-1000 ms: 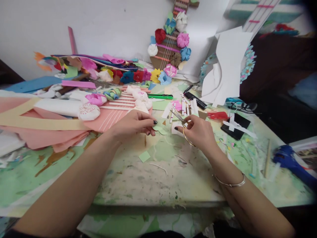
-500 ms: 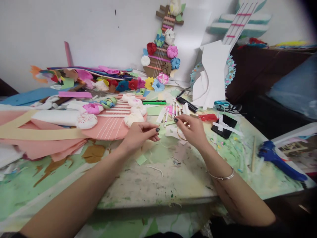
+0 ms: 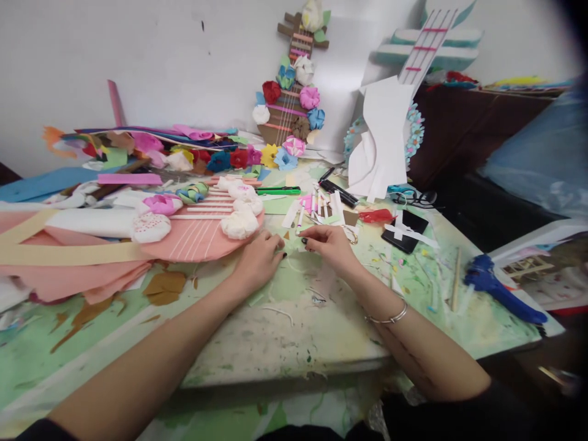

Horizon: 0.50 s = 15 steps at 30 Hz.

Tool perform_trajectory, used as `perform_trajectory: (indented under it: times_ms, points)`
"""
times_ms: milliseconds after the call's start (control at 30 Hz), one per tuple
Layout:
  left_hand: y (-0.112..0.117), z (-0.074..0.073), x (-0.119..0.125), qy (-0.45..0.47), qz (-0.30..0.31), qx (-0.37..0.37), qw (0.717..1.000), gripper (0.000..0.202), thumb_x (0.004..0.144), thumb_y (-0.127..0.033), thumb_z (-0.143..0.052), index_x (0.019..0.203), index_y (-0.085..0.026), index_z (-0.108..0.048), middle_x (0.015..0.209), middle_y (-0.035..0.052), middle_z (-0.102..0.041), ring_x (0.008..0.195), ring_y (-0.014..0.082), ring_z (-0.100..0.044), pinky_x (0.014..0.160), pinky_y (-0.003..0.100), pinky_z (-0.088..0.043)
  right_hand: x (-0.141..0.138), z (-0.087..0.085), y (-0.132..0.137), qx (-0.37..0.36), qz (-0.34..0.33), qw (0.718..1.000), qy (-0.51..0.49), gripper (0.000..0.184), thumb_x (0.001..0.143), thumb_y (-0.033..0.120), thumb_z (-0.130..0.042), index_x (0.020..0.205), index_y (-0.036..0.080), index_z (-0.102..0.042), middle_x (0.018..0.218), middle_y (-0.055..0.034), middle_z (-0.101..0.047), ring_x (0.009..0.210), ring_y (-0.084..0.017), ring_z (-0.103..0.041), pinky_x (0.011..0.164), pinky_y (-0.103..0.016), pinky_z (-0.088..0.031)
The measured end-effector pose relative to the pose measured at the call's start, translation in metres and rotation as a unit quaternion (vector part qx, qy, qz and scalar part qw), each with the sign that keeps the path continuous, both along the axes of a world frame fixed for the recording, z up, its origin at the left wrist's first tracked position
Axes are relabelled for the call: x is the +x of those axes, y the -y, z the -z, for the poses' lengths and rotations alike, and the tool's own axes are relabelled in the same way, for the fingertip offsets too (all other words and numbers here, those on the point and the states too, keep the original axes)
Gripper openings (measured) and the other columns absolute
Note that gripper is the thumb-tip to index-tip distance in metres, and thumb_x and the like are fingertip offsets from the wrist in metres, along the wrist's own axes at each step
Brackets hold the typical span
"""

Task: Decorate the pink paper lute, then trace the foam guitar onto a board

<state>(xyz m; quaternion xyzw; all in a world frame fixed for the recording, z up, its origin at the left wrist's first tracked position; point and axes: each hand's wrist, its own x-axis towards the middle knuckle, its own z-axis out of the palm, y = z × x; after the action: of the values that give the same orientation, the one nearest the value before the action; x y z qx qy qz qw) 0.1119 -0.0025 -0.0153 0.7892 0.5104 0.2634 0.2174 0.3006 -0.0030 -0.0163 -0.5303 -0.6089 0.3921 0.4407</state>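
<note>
My left hand (image 3: 261, 260) rests low over the table, with its fingers curled together beside a pink guitar-shaped craft piece (image 3: 193, 242). Whatever its fingertips hold, if anything, is hidden. Just to the right, my right hand (image 3: 331, 246) has thumb and forefinger pinched near a thin white paper roll (image 3: 301, 219); its grip is too small to make out. A pale string (image 3: 294, 267) curves between the two hands. Gold-coloured loops (image 3: 353, 234), perhaps scissor handles, show just behind my right hand. White padded paper flowers (image 3: 239, 224) sit on the pink piece's edge.
A blue glue gun (image 3: 498, 288), a wooden stick (image 3: 456, 279) and a black phone-like slab (image 3: 407, 242) lie on the right. Behind are a green cutter (image 3: 280, 191), black pens (image 3: 339, 192) and glasses (image 3: 420, 197). A flower-covered brown guitar craft (image 3: 285, 116) leans on the wall.
My right hand has moved left and down, toward the left hand. My left hand has lowered slightly and its fingers have curled in. The whole view has shifted a little.
</note>
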Motion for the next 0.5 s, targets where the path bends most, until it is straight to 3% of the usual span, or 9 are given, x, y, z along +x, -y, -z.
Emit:
perform_trajectory:
  times_ms: [100, 200, 267, 367, 500]
  points:
    - [0.0000, -0.0003, 0.0002, 0.025, 0.002, -0.010, 1.000, 0.008, 0.072, -0.014, -0.060, 0.075, -0.019, -0.053, 0.087, 0.0063, -0.057, 0.084, 0.0227, -0.058, 0.070, 0.032, -0.043, -0.0004, 0.0006, 0.0001, 0.000, -0.006, 1.000, 0.016, 0.027, 0.066, 0.018, -0.055, 0.088, 0.014, -0.069, 0.064, -0.0013, -0.064, 0.059, -0.011, -0.055, 0.059, -0.023, -0.044]
    - [0.0032, -0.0032, 0.0014, 0.076, 0.020, -0.050, 0.996, 0.006, 0.078, -0.019, -0.055, 0.076, -0.019, -0.049, 0.075, 0.0012, -0.058, 0.059, 0.0139, -0.055, 0.054, 0.026, -0.041, -0.0006, -0.0012, 0.0013, 0.015, -0.014, 0.999, 0.042, 0.027, 0.067, 0.016, -0.052, 0.089, 0.015, -0.069, 0.060, 0.0023, -0.058, 0.054, -0.008, -0.048, 0.055, -0.021, -0.038]
    - [0.0060, -0.0052, 0.0036, 0.163, 0.037, -0.127, 0.978, 0.008, 0.081, -0.025, -0.053, 0.079, -0.019, -0.048, 0.069, -0.0010, -0.060, 0.045, 0.0092, -0.049, 0.044, 0.022, -0.036, -0.0013, -0.0031, 0.0025, 0.026, -0.021, 0.998, 0.059, 0.025, 0.066, 0.012, -0.050, 0.080, 0.017, -0.070, 0.061, 0.0027, -0.057, 0.054, -0.008, -0.044, 0.056, -0.021, -0.035]
    - [0.0088, -0.0070, 0.0070, 0.296, 0.041, -0.226, 0.927, 0.018, 0.075, -0.029, -0.063, 0.078, -0.017, -0.050, 0.062, -0.0006, -0.061, 0.041, 0.0073, -0.049, 0.038, 0.018, -0.033, -0.0036, -0.0050, 0.0045, 0.016, -0.053, 0.996, 0.066, 0.025, 0.065, 0.010, -0.047, 0.072, 0.017, -0.070, 0.061, 0.0024, -0.058, 0.053, -0.008, -0.046, 0.056, -0.021, -0.036]
    - [0.0094, -0.0069, 0.0059, 0.334, 0.022, -0.233, 0.913, 0.022, 0.070, -0.028, -0.070, 0.073, -0.014, -0.054, 0.057, -0.0002, -0.061, 0.042, 0.0073, -0.052, 0.038, 0.016, -0.035, -0.0073, -0.0058, 0.0077, -0.033, -0.114, 0.992, 0.038, 0.026, 0.071, 0.015, -0.045, 0.080, 0.017, -0.070, 0.055, 0.0023, -0.058, 0.050, -0.010, -0.054, 0.051, -0.021, -0.040]
